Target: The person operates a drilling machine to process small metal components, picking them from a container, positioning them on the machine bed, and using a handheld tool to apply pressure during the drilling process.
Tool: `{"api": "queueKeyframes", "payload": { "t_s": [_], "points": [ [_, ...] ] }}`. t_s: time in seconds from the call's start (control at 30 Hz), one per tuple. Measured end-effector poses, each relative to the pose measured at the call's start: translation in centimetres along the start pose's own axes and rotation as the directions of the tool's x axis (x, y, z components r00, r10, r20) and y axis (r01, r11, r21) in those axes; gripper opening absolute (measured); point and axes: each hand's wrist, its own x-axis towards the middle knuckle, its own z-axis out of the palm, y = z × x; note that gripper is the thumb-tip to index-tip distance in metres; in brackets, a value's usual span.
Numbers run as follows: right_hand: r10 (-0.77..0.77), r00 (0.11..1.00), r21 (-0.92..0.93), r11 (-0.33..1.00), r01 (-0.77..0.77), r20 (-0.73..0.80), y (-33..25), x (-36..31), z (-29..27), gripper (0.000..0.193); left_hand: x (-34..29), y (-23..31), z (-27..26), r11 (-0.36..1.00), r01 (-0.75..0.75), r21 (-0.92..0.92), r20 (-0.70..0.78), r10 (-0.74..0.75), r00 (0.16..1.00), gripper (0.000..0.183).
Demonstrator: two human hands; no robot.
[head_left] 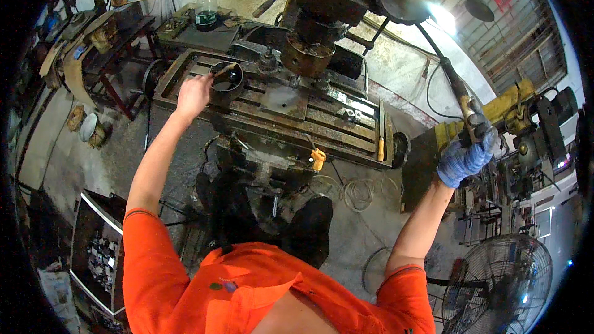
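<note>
My bare left hand [195, 94] is closed around the end of a small brush [224, 70]. The brush lies over a round dark pot [230, 90] that holds dark liquid and stands at the left end of the slotted machine table [247, 111]. Out to the right, my right hand [465, 158], in a blue glove, is wrapped round the lower end of a long machine lever [455, 77]. Above the middle of the table hangs the machine's spindle head [307, 55]. A flat metal plate [284, 100] lies under it, wet or shiny on top.
A file with a yellow handle [381, 148] lies at the table's right end. A yellow-handled tool [318, 159] sits at its front edge. Behind is a clear bottle [206, 9] of dark liquid. A floor fan [498, 284] stands lower right, a metal bin [99, 253] lower left.
</note>
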Motion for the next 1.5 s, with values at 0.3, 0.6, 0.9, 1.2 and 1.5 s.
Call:
{"api": "queueKeyframes", "payload": {
  "t_s": [0.3, 0.6, 0.9, 1.2, 1.5],
  "points": [
    [0.121, 0.993, 0.198, 0.973, -0.119, 0.002, -0.3, -0.9, 0.5, 0.035, 2.6, 8.4, 5.3, 0.652, 0.362, -0.666, 0.206, -0.305, 0.930, 0.025],
    [0.227, 0.974, 0.438, 0.877, -0.197, -0.016, -0.6, -1.2, 1.0, 0.039, 4.7, 13.1, 11.1, 0.801, 0.310, -0.513, 0.071, -0.320, 0.945, 0.020],
    [0.247, 0.969, 0.360, 0.907, -0.221, -0.027, 0.4, -3.1, 0.6, 0.038, 3.8, 12.6, 9.6, 0.730, 0.343, -0.591, 0.164, -0.307, 0.937, 0.019],
    [0.279, 0.960, 0.085, 0.957, -0.276, -0.030, -0.8, -4.1, 1.2, 0.031, 2.5, 13.9, 7.5, 0.689, 0.353, -0.632, 0.268, -0.233, 0.935, 0.021],
    [0.105, 0.994, 0.012, 0.994, -0.105, -0.033, 0.1, -5.5, 1.1, 0.039, 1.9, 14.4, 6.4, 0.555, 0.481, -0.679, 0.425, -0.237, 0.874, 0.023]
  ]
}}
